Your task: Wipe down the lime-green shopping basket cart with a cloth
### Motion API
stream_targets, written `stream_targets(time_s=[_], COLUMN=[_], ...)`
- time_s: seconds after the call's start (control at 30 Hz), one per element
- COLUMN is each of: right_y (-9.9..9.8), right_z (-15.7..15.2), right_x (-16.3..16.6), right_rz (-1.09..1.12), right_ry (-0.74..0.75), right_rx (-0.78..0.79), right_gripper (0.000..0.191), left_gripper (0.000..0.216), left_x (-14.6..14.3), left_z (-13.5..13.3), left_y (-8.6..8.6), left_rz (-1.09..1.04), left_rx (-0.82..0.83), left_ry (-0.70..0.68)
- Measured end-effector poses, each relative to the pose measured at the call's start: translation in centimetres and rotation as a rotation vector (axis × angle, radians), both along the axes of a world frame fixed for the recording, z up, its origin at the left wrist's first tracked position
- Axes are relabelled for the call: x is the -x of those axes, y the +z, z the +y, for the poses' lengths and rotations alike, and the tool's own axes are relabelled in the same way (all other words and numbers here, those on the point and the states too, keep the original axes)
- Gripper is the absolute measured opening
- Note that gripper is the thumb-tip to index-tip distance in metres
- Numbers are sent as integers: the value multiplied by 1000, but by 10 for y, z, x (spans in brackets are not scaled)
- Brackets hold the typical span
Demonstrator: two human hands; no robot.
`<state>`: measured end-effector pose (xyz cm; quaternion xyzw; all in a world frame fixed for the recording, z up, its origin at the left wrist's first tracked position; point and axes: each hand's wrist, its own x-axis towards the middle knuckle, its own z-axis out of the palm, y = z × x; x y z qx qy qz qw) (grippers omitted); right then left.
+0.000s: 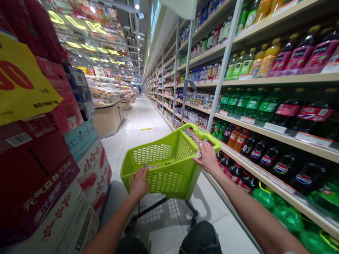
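A lime-green plastic shopping cart (174, 180) stands sideways across the aisle in front of me, upright on dark legs with casters. My left hand (139, 183) is closed over the near rim toward the cart's left end, fingertips on the inner side. With my right hand (207, 157) I grip the rim near the handle (205, 135), which rises at the right end. Something small and pale shows by the right fingertips, too unclear to name. Low inside the basket, just beyond my left fingers, lies a pale patch that I cannot make out.
Shelves of soda bottles (270, 104) line the right side, with large green bottles (286, 217) at the bottom. Stacked drink cartons (90, 169) and a yellow price sign (23, 81) crowd the left. Farther on stands a food display counter (107, 118) beside the white tiled aisle (140, 125).
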<state>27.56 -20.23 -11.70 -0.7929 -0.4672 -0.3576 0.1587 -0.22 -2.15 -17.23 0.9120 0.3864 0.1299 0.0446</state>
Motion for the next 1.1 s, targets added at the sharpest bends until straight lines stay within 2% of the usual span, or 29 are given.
stream_targets(time_s=[0.07, 0.13, 0.23, 0.3, 0.37, 0.43, 0.53, 0.6, 0.63, 0.7, 0.77, 0.83, 0.9, 1.0, 1.03, 1.1], right_y=[-1, 1, 14, 24, 26, 17, -9, -19, -19, -9, 4, 10, 5, -13, -17, -18], right_z=[9, 8, -13, -28, -30, -17, 12, 20, 18, 6, -6, -6, 7, 30, 33, 28], right_x=[5, -3, -36, -58, -65, -52, -11, 3, 2, -14, -34, -39, -23, 15, 23, 23], right_rz=[6, -10, -52, -41, -4, 17, -12, -47, -58, -51, -20, 4, -8, -76, -93, -91], right_ry=[14, 99, 252, 200, 88, 77, 267, 370, 378, 296, 157, 70, 114, 310, 334, 280], right_rx=[29, 103, 189, 92, -62, -115, 10, 94, 109, 65, -49, -152, -158, 6, 52, 77], right_gripper=[50, 37, 42, 48, 49, 49, 47, 45, 43, 42, 42, 44, 47, 50, 50, 51], left_gripper=[62, 62, 61, 61, 62, 62, 63, 63, 63, 64, 63, 60, 56, 53, 53, 56], left_x=[0, 1, 2, 2, 2, 2, 4, 6, 7, 7, 5, 1, -5, -8, -7, -5], left_z=[0, -1, -1, -1, 0, 1, 4, 6, 7, 8, 8, 8, 8, 10, 10, 11], left_y=[2, 4, 5, 4, 2, 0, -1, 0, 1, 4, 7, 11, 16, 23, 24, 25], left_rz=[9, 25, 38, 28, 12, 5, 18, 38, 47, 57, 54, 48, 53, 73, 80, 88], left_rx=[3, 6, -2, -11, -15, -12, -7, -9, -11, -5, 15, 46, 75, 117, 126, 136], left_ry=[-3, -9, -14, -11, -9, -9, -14, -25, -32, -36, -23, 8, 32, 29, 22, 5])
